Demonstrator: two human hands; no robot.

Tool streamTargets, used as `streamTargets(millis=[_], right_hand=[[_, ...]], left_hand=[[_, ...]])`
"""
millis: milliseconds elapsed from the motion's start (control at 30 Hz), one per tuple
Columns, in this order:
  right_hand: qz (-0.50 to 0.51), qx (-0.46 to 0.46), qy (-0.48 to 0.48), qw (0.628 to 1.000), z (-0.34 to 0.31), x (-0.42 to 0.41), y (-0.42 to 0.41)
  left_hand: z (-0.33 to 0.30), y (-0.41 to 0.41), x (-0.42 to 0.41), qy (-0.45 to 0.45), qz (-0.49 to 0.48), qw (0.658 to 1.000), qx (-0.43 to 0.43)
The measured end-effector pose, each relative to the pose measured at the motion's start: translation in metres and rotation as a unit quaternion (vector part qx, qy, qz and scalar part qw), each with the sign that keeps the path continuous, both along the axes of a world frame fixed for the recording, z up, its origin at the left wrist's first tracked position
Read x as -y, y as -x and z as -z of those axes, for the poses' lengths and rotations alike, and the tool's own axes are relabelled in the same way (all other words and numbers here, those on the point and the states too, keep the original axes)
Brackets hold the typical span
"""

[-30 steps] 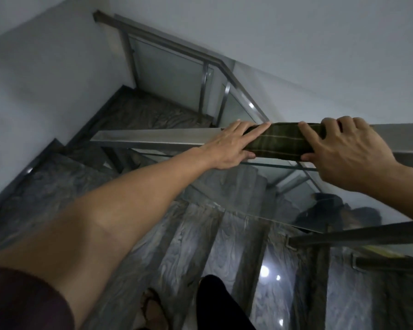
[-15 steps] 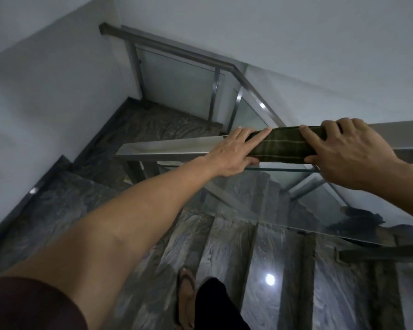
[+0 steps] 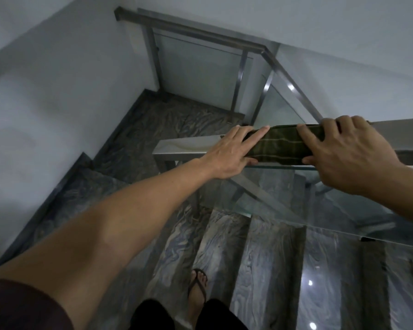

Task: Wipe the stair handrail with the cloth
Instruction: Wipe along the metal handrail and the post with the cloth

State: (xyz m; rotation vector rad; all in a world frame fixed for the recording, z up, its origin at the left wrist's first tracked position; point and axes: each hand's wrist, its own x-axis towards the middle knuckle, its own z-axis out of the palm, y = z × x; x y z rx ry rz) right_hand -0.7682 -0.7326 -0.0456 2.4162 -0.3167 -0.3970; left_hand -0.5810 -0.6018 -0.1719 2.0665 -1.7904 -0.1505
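Note:
A flat steel handrail [image 3: 186, 147] runs across the middle of the view and ends in a square corner at its left. A dark green checked cloth [image 3: 281, 146] is draped over the rail. My left hand [image 3: 234, 151] presses on the cloth's left end, fingers stretched along the rail and thumb under its front edge. My right hand [image 3: 343, 153] clamps the cloth's right end over the rail, fingers curled over the far side. Part of the cloth is hidden under both hands.
A glass panel [image 3: 320, 201] hangs below the rail. Grey marble steps [image 3: 224, 246] descend to a landing [image 3: 177, 125] by the white wall [image 3: 57, 91]. A second steel railing [image 3: 200, 36] with glass stands beyond. My sandalled foot [image 3: 198, 287] is on a step.
Both hands and the cloth have slid left along the rail toward its end. I have stepped down the stairs, and the view has shifted so the landing looks closer.

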Motion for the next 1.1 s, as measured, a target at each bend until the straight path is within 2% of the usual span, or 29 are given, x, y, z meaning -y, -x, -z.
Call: streamTargets(millis=[233,667,833,967,1100], right_hand=[[0.003,-0.005,-0.018,1.0,0.042,-0.039,-0.06],[0.023,0.021,-0.02,0.999,0.125,-0.105,-0.158],[0.059,0.021,-0.041,0.997,0.142,-0.118,-0.184],[0.089,0.026,-0.048,0.995,0.146,-0.125,-0.189],[0.11,0.054,-0.023,0.992,0.154,-0.132,-0.188]], left_hand=[[0.045,-0.059,-0.039,-0.021,-0.005,1.0,0.005],[0.13,-0.162,-0.101,0.008,0.019,1.0,0.016],[0.147,-0.189,-0.114,-0.011,0.031,0.999,-0.016],[0.146,-0.205,-0.117,-0.016,0.084,0.996,-0.035],[0.148,-0.225,-0.108,0.022,0.16,0.987,-0.022]])
